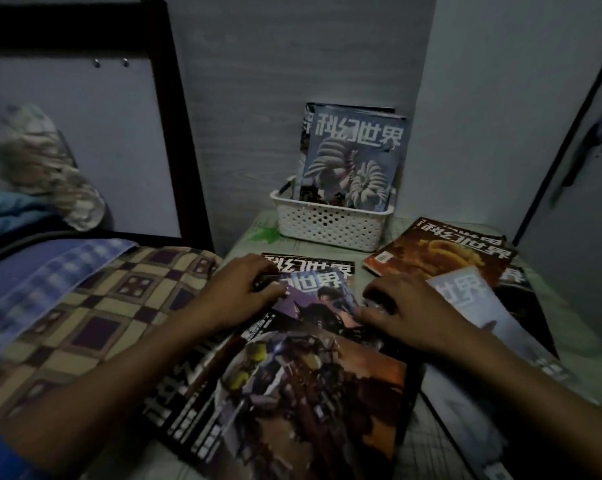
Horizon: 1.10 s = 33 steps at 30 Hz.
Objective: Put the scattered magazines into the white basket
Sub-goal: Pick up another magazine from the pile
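A white basket (330, 224) stands at the far side of the bed against the wall, with a blue-grey magazine (356, 157) upright in it and another behind. Several magazines lie scattered in front. My left hand (238, 292) and my right hand (408, 311) grip the two side edges of a small purple-blue magazine (322, 297) in the middle. It lies over a black-topped magazine (327, 263) and a large dark magazine (292, 393) near me. An orange magazine (445, 256) and a pale blue one (472, 296) lie to the right.
A checkered pillow (95, 317) and blue cloth (50, 268) lie to the left. A dark bed frame (185, 133) rises behind them. Walls close the far side and the right.
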Each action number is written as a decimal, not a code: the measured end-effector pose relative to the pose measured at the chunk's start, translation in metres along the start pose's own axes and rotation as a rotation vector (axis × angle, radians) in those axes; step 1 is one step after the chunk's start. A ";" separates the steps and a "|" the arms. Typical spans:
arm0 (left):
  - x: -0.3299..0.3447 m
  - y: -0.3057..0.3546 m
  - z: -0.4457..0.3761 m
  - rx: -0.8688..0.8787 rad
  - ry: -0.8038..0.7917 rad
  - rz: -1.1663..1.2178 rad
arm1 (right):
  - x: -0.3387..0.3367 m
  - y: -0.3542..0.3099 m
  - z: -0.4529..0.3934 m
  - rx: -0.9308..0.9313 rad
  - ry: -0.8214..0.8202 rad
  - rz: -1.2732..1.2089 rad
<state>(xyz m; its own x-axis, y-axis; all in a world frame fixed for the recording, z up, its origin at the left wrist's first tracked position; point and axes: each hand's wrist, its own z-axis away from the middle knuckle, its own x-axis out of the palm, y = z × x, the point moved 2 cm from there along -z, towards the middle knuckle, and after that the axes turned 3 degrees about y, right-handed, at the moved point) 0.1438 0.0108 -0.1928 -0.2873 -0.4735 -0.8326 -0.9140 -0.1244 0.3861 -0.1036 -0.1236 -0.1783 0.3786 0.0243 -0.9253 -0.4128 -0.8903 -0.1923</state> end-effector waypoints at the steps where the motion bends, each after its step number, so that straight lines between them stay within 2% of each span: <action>1: -0.004 0.000 0.011 -0.036 -0.052 0.007 | -0.003 -0.006 0.006 -0.034 0.025 0.079; 3: -0.010 -0.001 0.031 -0.112 -0.293 0.068 | -0.005 -0.025 0.014 -0.153 0.062 0.246; 5: -0.018 0.000 0.044 -0.162 -0.504 0.084 | -0.002 -0.048 0.020 -0.218 -0.039 0.234; 7: -0.026 0.003 0.044 -0.191 -0.543 0.028 | 0.002 -0.066 0.022 -0.156 -0.193 0.134; 9: -0.030 0.010 0.041 -0.190 -0.497 -0.055 | 0.004 -0.076 0.020 -0.077 -0.260 0.074; 13: -0.026 0.019 0.047 -0.181 -0.369 -0.093 | 0.002 -0.085 0.016 0.255 -0.434 -0.252; 19: -0.019 0.021 0.056 -0.217 -0.230 -0.054 | 0.005 -0.096 0.025 0.426 -0.286 -0.400; 23: -0.017 0.024 0.058 -0.219 -0.229 -0.002 | 0.010 -0.098 0.031 0.588 -0.276 -0.805; 26: -0.023 0.030 0.057 -0.208 -0.271 0.020 | 0.008 -0.092 0.032 0.626 -0.294 -0.989; 28: -0.030 0.035 0.053 -0.204 -0.144 -0.052 | 0.004 -0.080 0.031 0.606 -0.199 -1.004; 30: -0.037 0.034 0.048 -0.250 0.016 -0.093 | -0.002 -0.063 0.032 0.566 -0.032 -0.812; 32: -0.036 0.030 0.047 -0.373 0.073 0.055 | -0.008 -0.047 0.037 0.558 0.111 -0.543; 33: -0.032 0.029 0.048 -0.440 0.052 0.203 | -0.009 -0.042 0.039 0.568 0.159 -0.511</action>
<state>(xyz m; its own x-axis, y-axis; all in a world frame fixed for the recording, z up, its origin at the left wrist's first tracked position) 0.1127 0.0640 -0.1740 -0.4224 -0.5683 -0.7061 -0.6297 -0.3763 0.6796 -0.1223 -0.0683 -0.1745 0.7328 0.2647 -0.6268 -0.4999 -0.4155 -0.7599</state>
